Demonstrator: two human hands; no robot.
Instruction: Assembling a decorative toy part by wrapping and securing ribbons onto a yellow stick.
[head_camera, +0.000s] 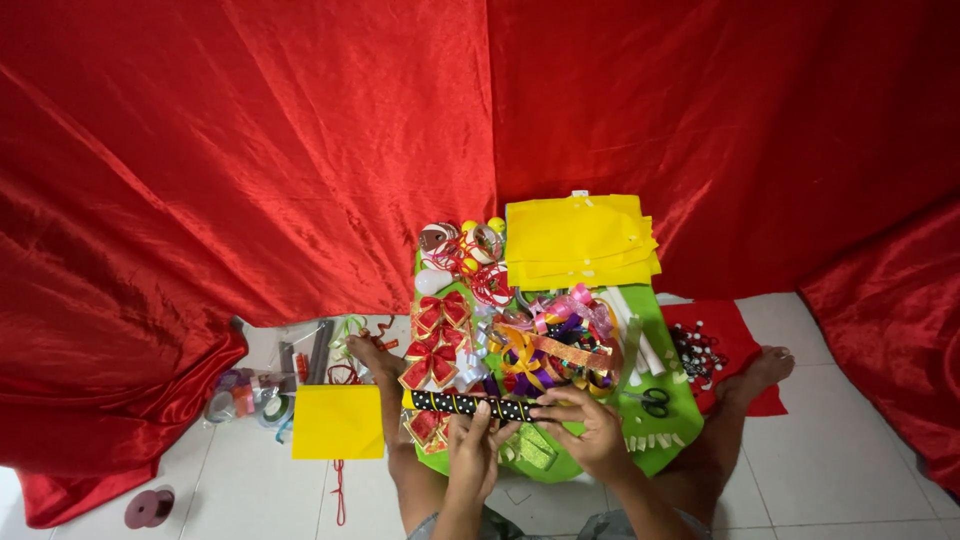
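Note:
A black ribbon strip with white and yellow dots (462, 403) lies across the near side of a green board (660, 320) resting on my lap. My left hand (472, 448) pinches the strip from below near its middle. At the strip's right end, my right hand (590, 432) grips it with curled fingers. Just beyond the strip sit red and gold bows (432, 362) and a heap of curled ribbons (548, 350).
A stack of yellow felt sheets (578, 240) covers the board's far end; black scissors (652, 400) lie at its right. One yellow sheet (338, 421), tape rolls (250, 400) and a spool (148, 508) are on the tiled floor left. Red cloth hangs behind.

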